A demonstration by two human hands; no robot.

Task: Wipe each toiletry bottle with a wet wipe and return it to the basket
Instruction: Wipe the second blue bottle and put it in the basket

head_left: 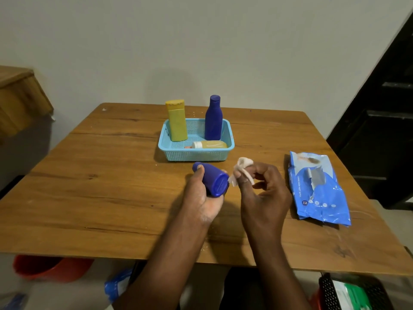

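Left hand (202, 193) of mine is wrapped around a short blue bottle (212, 179), held tipped on its side just above the tabletop (100, 186), its flat round end turned toward me and to the right. My thumb lies along its upper side, the fingers curled beneath. My right hand (260, 189) sits just beside it, thumb and fingertips pinched on a crumpled white wipe (242, 170), whose lower edge hangs right at the bottle's flat end; I cannot tell whether they touch. Behind both hands stands the light blue basket (194, 154). Inside it a yellow bottle (177, 120) stands upright at left, a tall blue bottle (213, 118) upright at right, and a small amber bottle (210, 144) lies on its side along the front. To my right the wipes pack (318, 186) lies flat.
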